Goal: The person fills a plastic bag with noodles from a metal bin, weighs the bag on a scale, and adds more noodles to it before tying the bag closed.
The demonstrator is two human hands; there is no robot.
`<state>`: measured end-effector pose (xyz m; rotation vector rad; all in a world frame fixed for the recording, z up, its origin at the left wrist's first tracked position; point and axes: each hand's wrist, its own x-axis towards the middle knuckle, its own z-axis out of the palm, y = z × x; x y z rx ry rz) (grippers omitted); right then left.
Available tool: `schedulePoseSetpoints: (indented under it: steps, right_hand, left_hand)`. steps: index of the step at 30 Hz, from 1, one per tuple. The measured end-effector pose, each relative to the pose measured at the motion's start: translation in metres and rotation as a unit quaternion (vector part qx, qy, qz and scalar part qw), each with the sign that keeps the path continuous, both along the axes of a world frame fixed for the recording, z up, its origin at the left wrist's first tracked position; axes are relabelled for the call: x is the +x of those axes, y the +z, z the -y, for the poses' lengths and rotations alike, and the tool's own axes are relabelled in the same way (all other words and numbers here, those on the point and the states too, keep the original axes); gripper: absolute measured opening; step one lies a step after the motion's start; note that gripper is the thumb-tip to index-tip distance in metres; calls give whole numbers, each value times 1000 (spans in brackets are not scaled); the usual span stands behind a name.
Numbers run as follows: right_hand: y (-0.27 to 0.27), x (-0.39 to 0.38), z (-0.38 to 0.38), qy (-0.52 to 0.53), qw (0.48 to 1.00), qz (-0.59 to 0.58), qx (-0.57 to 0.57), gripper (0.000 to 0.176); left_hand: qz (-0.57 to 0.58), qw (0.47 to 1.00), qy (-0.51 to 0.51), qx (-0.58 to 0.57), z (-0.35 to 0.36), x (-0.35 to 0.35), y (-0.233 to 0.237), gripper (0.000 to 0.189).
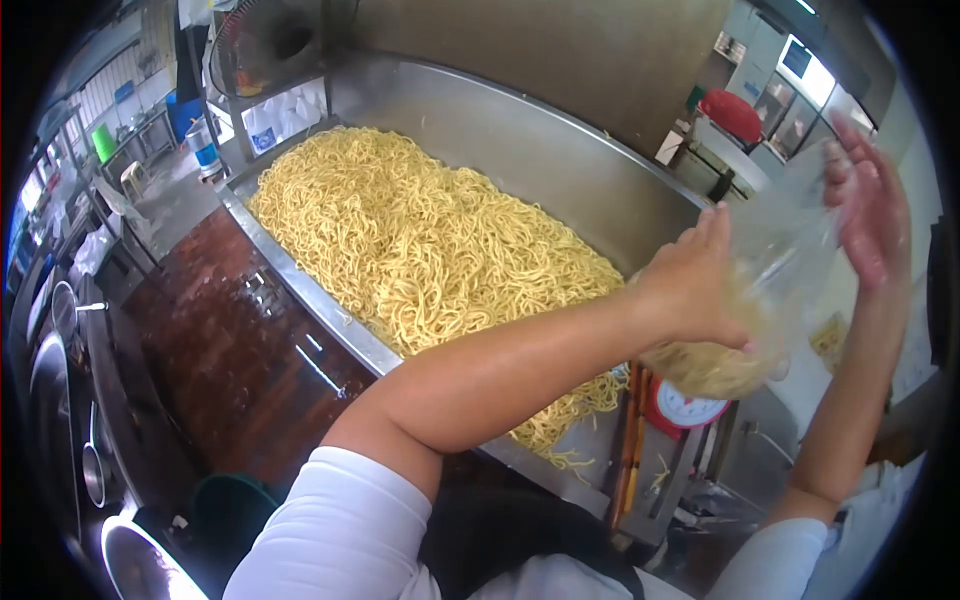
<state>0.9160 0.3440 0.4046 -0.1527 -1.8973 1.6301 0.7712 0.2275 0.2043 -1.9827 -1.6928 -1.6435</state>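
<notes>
Past tray rim (pixel 300 283): left hand (pixel 690 290) grips noodle bag (pixel 775 250), right hand (pixel 870 215) touching.

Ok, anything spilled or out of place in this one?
Slightly: a few noodle strands straggle over the near rim of the steel tray. The left hand grips the clear bag, which holds noodles; the right hand lies open against it. Nothing else stands out.
</notes>
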Motion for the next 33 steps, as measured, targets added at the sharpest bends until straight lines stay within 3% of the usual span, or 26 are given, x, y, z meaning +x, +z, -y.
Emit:
schedulePoseSetpoints:
  steps: [2,4,6,7,8,10,11,13,14,16,18,20,22,23,24,25,26,28,29,31,33]
  right_hand:
    - [-51,-27,49,46,999,10,-10,56]
    - [-105,-43,75,24,994,34,-104,52]
    - [-165,-56,75,62,980,78,-173,43]
    - [-195,-67,82,55,970,112,-207,40]
    - [-225,-77,90,50,958,148,-240,37]
    - [-286,-86,98,40,970,220,-99,43]
    - [-293,-81,104,43,969,223,-101,43]
    - [-305,-68,117,-104,939,242,221,68]
    - [-316,-55,116,-105,939,244,219,68]
    - [-344,-27,102,-124,968,189,109,102]
    - [-376,2,107,-44,876,416,241,122]
    - [-387,-22,139,26,861,371,347,127]
    - [-427,-49,156,-108,902,264,324,103]
    - [-464,-63,149,-108,903,261,323,103]
    - [-507,-80,139,-43,913,293,282,83]
    - [-529,-93,136,23,916,322,238,64]
    - [-518,-101,144,21,918,319,236,64]
    - [-495,-111,157,-73,883,203,417,35]
    - [-507,-116,154,-120,892,85,428,28]
    - [-561,-117,144,-125,916,122,362,27]
    - [-565,-119,140,-130,934,157,292,26]
  left_hand:
    - [84,988,-49,-119,23,-13,-5,109]
    - [35,981,-74,-175,58,-35,-38,79]
    - [59,983,19,-174,83,-49,-117,29]
    - [63,980,15,-188,97,-61,-152,18]
    - [61,975,47,-207,108,-70,-190,18]
    - [61,968,82,-228,131,-80,-236,18]
    - [96,964,133,-211,142,-83,-246,18]
    - [130,955,181,-197,148,-85,-262,19]
    - [188,951,188,-159,147,-85,-267,16]
    - [244,943,196,-114,144,-85,-270,13]
    - [301,925,182,-142,141,-83,-273,13]
    - [292,932,167,-139,139,-78,-276,13]
    - [278,939,150,-137,142,-76,-269,13]
    - [222,955,116,-160,146,-73,-261,13]
    - [165,966,82,-183,148,-73,-253,15]
    - [165,978,58,-114,145,-76,-250,23]
    - [161,978,57,-116,149,-83,-244,23]
    - [40,981,96,-164,167,-99,-228,35]
    - [6,962,206,-177,178,-93,-219,46]
    - [9,958,196,-211,179,-97,-245,47]
    - [-1,952,193,-239,173,-97,-259,41]
